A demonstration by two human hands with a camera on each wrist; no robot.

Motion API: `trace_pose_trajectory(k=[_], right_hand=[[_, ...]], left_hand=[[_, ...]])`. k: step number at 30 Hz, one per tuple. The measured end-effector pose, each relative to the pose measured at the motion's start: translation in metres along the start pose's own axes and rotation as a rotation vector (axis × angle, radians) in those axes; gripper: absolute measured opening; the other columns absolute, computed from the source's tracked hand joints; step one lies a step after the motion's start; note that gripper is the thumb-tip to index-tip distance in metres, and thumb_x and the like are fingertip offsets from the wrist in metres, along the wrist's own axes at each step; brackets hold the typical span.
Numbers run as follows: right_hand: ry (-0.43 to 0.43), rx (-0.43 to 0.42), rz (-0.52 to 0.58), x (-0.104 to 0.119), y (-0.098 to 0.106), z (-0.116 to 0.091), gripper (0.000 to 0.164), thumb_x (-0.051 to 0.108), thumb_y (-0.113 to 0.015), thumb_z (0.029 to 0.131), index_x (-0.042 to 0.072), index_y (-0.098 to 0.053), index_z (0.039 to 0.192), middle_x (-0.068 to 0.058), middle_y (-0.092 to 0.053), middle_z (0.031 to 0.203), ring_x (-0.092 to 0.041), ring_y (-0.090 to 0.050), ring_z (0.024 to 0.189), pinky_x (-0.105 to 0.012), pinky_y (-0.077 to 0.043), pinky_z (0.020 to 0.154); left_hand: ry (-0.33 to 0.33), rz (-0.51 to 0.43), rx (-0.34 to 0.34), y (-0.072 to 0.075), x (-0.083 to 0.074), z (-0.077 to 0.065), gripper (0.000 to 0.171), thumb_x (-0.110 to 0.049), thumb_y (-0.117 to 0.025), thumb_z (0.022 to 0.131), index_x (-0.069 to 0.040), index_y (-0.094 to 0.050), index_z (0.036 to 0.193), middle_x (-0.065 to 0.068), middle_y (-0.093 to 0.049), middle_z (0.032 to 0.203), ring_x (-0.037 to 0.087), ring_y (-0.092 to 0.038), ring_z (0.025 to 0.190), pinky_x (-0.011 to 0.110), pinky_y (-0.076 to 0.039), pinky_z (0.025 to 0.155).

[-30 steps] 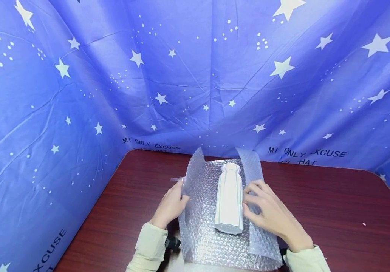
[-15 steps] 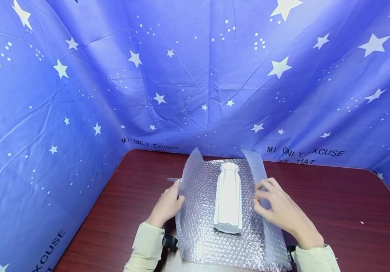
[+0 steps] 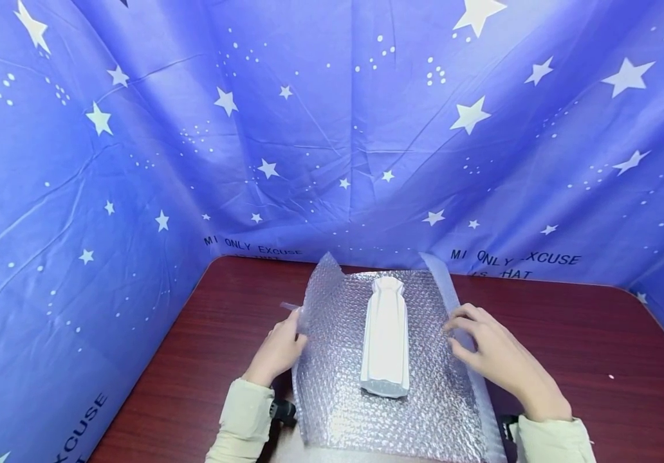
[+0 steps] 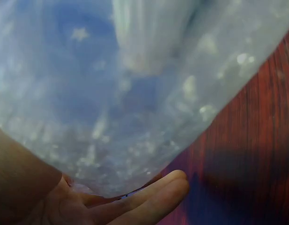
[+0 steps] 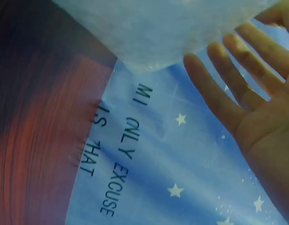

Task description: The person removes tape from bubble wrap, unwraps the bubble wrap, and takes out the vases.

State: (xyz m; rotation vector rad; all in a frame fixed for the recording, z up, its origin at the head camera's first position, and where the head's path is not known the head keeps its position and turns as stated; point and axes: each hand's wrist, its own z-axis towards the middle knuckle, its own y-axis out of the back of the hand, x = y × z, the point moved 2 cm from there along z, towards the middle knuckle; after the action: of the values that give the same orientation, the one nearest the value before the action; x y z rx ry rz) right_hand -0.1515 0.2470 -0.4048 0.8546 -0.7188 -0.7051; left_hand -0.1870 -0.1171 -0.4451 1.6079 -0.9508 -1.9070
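Note:
A white fluted vase [image 3: 385, 337] lies on its side on a spread sheet of bubble wrap [image 3: 340, 386], neck toward the back wall and base toward me. At the left, the raised edge of the wrap sits between the thumb and fingers of my left hand [image 3: 274, 347], which pinches it. My right hand [image 3: 497, 347] holds the opposite upturned edge by the fingertips. From the right wrist, the fingers [image 5: 224, 70] reach up to the hanging wrap [image 5: 149, 42]. In the left wrist view the lifted wrap [image 4: 111, 140] hides most of the vase.
The sheet covers the middle of a dark red wooden table [image 3: 563, 360]. Blue star-printed cloth [image 3: 320, 128] hangs along the back and sides. A pale surface [image 3: 309, 453] shows below the sheet. A small white speck [image 3: 611, 377] lies at the right.
My right hand has moved to the right, drawing its wrap flap outward and more open. My left hand has shifted slightly left with its edge. The vase stays on the sheet.

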Motion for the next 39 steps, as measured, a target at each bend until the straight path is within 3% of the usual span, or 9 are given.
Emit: trace_pose_trajectory(k=[7, 14, 18, 30, 35, 39], right_hand=[[-0.059, 0.057, 0.038, -0.012, 0.009, -0.006, 0.022, -0.003, -0.075, 0.078, 0.014, -0.072, 0.092, 0.0, -0.058, 0.105, -0.002, -0.045, 0.07, -0.02, -0.04, 0.057], [-0.116, 0.091, 0.034, -0.023, 0.013, -0.011, 0.021, -0.006, -0.073, 0.077, 0.008, -0.073, 0.093, -0.003, -0.059, 0.106, -0.003, -0.056, 0.075, -0.026, -0.052, 0.062], [-0.138, 0.095, 0.028, -0.028, 0.015, -0.014, 0.022, -0.006, -0.072, 0.077, 0.009, -0.073, 0.093, -0.002, -0.059, 0.104, -0.003, -0.059, 0.075, -0.026, -0.055, 0.063], [-0.21, 0.121, -0.012, -0.048, 0.016, -0.027, 0.025, -0.005, -0.076, 0.073, 0.008, -0.073, 0.094, -0.006, -0.062, 0.102, -0.016, -0.063, 0.079, -0.031, -0.054, 0.066], [-0.265, 0.155, 0.006, -0.057, 0.018, -0.031, 0.024, -0.004, -0.075, 0.074, 0.005, -0.073, 0.096, -0.01, -0.062, 0.103, -0.024, -0.066, 0.081, -0.033, -0.054, 0.066], [-0.306, 0.166, 0.018, -0.063, 0.019, -0.035, 0.025, -0.004, -0.075, 0.074, 0.002, -0.072, 0.098, -0.012, -0.062, 0.102, -0.026, -0.067, 0.081, -0.032, -0.054, 0.066]], left_hand=[[-0.026, 0.005, 0.006, 0.003, 0.003, 0.0, 0.058, 0.003, -0.054, 0.086, 0.002, -0.046, 0.143, 0.024, -0.064, 0.125, 0.032, -0.064, 0.103, 0.051, -0.053, 0.086], [-0.018, -0.018, 0.012, 0.004, 0.006, 0.0, 0.06, 0.007, -0.055, 0.082, 0.004, -0.047, 0.141, 0.026, -0.066, 0.119, 0.024, -0.065, 0.084, 0.04, -0.056, 0.073], [0.016, -0.091, 0.036, 0.005, 0.008, 0.0, 0.059, 0.01, -0.055, 0.083, 0.005, -0.047, 0.141, 0.029, -0.065, 0.115, 0.02, -0.066, 0.07, 0.031, -0.057, 0.061], [-0.003, -0.02, -0.004, 0.013, 0.021, 0.0, 0.045, 0.005, -0.065, 0.084, 0.007, -0.058, 0.128, 0.011, -0.071, 0.093, 0.02, -0.064, 0.082, 0.037, -0.055, 0.075], [0.019, -0.077, -0.018, 0.018, 0.025, 0.0, 0.039, 0.004, -0.07, 0.082, 0.006, -0.062, 0.12, 0.007, -0.069, 0.083, 0.013, -0.062, 0.074, 0.03, -0.053, 0.072], [0.069, -0.17, -0.009, 0.02, 0.031, 0.001, 0.041, 0.005, -0.07, 0.081, 0.007, -0.061, 0.121, 0.006, -0.066, 0.079, 0.011, -0.06, 0.066, 0.028, -0.055, 0.06]])
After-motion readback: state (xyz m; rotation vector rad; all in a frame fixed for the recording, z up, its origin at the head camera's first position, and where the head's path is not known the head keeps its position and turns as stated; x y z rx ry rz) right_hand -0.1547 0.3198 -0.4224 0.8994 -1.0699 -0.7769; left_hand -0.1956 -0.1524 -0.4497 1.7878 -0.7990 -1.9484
